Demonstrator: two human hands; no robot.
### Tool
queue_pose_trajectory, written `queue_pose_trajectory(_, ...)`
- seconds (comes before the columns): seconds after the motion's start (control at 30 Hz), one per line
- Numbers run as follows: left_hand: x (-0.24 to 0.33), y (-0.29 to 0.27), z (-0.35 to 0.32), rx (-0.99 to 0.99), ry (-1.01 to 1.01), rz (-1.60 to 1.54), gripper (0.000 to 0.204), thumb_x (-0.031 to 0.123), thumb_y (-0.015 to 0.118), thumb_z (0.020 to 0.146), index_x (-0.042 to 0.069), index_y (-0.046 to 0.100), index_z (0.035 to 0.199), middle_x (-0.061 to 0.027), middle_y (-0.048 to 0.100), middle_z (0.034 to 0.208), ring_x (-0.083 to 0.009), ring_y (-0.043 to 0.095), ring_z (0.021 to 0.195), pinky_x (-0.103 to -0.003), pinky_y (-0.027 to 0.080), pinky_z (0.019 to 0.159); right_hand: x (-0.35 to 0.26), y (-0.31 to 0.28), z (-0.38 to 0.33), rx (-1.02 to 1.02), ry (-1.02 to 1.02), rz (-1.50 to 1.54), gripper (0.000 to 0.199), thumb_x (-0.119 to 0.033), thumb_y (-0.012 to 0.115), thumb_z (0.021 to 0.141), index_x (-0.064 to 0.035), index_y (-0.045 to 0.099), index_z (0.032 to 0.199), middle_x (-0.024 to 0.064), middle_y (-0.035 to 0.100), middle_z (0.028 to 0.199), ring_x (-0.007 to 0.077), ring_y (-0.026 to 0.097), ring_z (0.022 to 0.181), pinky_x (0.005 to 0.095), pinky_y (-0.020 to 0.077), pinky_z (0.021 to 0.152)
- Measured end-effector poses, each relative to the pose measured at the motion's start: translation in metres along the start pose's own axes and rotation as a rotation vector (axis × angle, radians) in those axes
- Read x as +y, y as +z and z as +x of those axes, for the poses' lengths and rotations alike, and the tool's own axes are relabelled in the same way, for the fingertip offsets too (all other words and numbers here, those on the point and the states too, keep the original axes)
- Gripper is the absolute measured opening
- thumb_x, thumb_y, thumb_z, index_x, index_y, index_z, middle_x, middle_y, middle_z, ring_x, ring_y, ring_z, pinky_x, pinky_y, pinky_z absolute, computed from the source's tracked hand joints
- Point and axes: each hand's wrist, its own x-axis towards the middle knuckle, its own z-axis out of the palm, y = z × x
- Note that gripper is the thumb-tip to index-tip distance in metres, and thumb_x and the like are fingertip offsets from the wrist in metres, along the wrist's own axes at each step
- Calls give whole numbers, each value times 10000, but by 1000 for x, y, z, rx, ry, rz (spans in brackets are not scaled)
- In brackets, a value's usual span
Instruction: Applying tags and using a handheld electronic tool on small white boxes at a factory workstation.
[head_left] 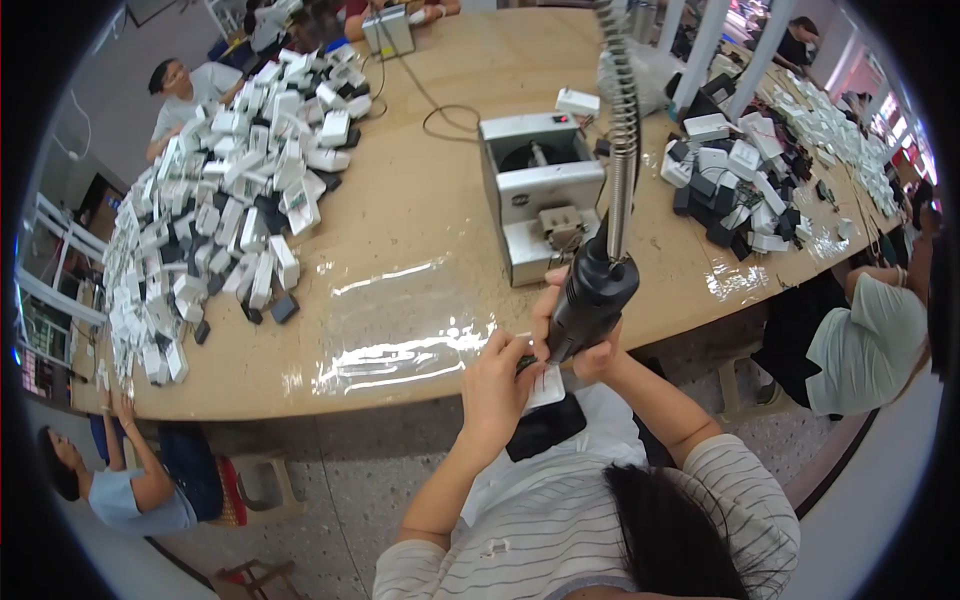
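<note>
My right hand is wrapped round a black electric screwdriver, which hangs from a coiled metal spring. Its lower end points down at a small white plastic housing. The housing sits between the fingers of my left hand, just off the near table edge. My hands and the tool hide part of it, so I cannot tell whether the bit touches it. Below, a black flat object rests on my lap. Beyond the screwdriver stands a grey metal box machine, probably a screw feeder.
A large heap of white and black plastic housings covers the table's left side. A smaller heap lies at the right. A white housing and a cable lie behind the machine. Other people sit around the table.
</note>
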Motion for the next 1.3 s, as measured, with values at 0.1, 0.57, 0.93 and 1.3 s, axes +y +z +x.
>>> queue_pose_trajectory(0.1, -7, -15, -7, -86, -29, 21, 235, 181, 835, 767, 65, 722, 937, -115, 607, 883, -357, 636, 737, -428, 499, 660, -9, 4, 12, 117, -38, 123, 1009, -809, 531, 863, -22, 281, 1443, 105, 576, 857, 140, 594, 566, 261, 510, 540)
queue_pose_trajectory(0.57, -26, -204, 93, 491, 249, 538, 546, 77, 718, 888, 54, 556, 1409, -200, 480, 1501, -382, 471, 1373, -455, 378, 1132, 9, -164, 81, 495, -108, -1085, 233, -103, 607, 958, 8, 645, 1159, 155, 668, 1043, 283, 670, 974, 373, 523, 870)
queue_pose_trajectory(0.93, 19, -36, -12, -480, 116, -465, 224, 109, 727, 915, 29, 727, 1124, -105, 726, 1056, -213, 687, 932, -317, 539, 817, 169, -287, 240, 202, 23, -1488, 553, -291, 716, 870, -20, 538, 1318, 234, 548, 1331, 416, 533, 1247, 487, 451, 1036)
queue_pose_trajectory(1.3, 1, -25, -42, -567, -14, -578, 256, 94, 725, 928, 30, 733, 1175, -77, 728, 1077, -158, 677, 926, -294, 538, 831, 105, -272, 241, -216, 662, -1559, 718, -506, 758, 784, -1, 627, 1277, 232, 652, 1275, 391, 581, 1243, 486, 455, 1053)
